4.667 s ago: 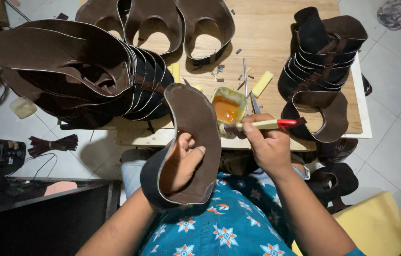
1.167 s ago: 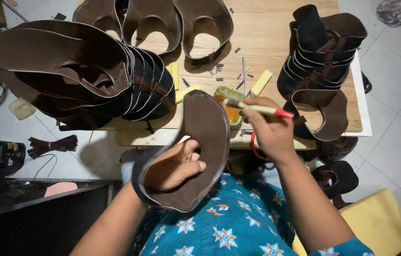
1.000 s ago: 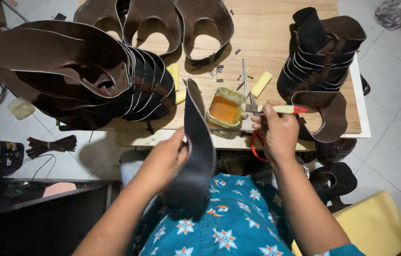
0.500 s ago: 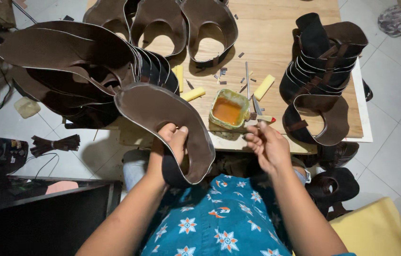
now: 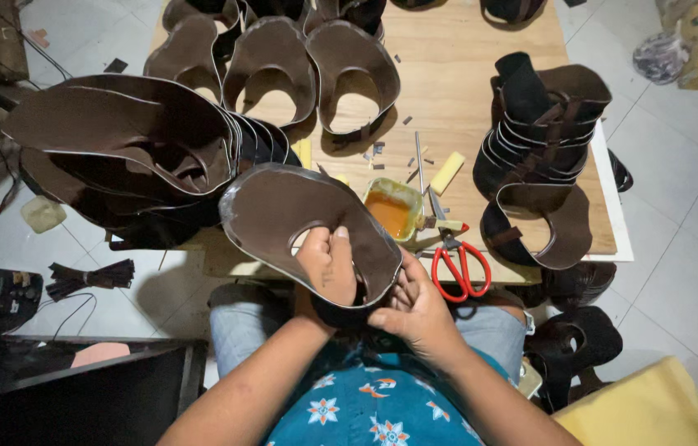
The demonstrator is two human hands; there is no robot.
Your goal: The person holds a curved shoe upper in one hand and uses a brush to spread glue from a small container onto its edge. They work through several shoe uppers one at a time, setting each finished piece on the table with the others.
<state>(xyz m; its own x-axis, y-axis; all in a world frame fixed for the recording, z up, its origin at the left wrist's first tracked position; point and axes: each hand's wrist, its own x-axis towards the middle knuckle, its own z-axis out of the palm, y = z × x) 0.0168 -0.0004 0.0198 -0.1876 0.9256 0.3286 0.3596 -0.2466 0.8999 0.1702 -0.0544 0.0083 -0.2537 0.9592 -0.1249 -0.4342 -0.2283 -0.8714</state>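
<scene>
Both hands, left (image 5: pixel 328 263) and right (image 5: pixel 415 307), pinched the leather piece (image 5: pixel 283 211) at the bench's (image 5: pixel 481 99) near edge; pressing evenly along the seam seemed wise.

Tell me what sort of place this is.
Most likely a small footwear or leather-goods workshop. Stacks of cut brown leather pieces crowd a wooden worktable, a tub of orange glue and red scissors lie by it, and both hands hold one leather piece.

Smooth, faintly glossy brown leather piece (image 5: pixel 283 211); matt bare wooden tabletop (image 5: pixel 456 74).
</scene>
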